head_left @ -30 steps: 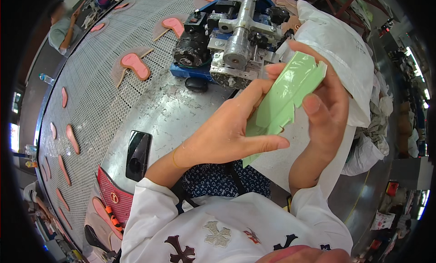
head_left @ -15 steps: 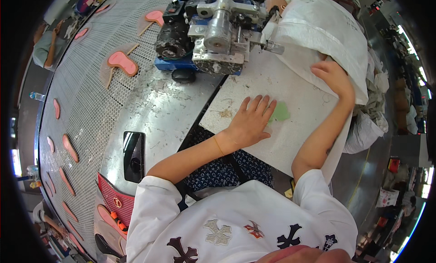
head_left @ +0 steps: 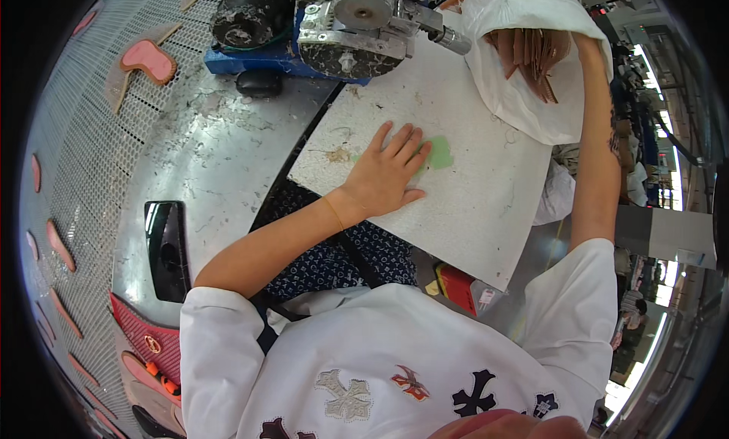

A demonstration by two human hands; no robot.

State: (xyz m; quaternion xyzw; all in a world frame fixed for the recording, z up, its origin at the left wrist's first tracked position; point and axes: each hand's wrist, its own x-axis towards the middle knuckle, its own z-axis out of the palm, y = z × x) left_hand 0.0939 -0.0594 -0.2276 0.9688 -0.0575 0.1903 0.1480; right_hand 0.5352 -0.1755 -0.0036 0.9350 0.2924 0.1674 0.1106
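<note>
My left hand lies flat with fingers spread on a white board, its fingertips beside a light green patch. Nothing is held in it. At the upper right, my right arm reaches into the mouth of a white woven sack. Of my right hand only the wrist end shows; the sack's edge hides its fingers. Inside the sack stands a bunch of thin brown flat pieces, close to the left of my right hand.
A metal machine on a blue base stands at the board's far edge. Left of it lie a black mouse-shaped object and a dark phone on a metal table. Pink insole-shaped pieces rest on a mesh conveyor.
My right hand has gone from the sack's outer edge into its mouth, which is now lifted so the brown pieces show. The view has shifted right; my left hand stays flat on the board.
</note>
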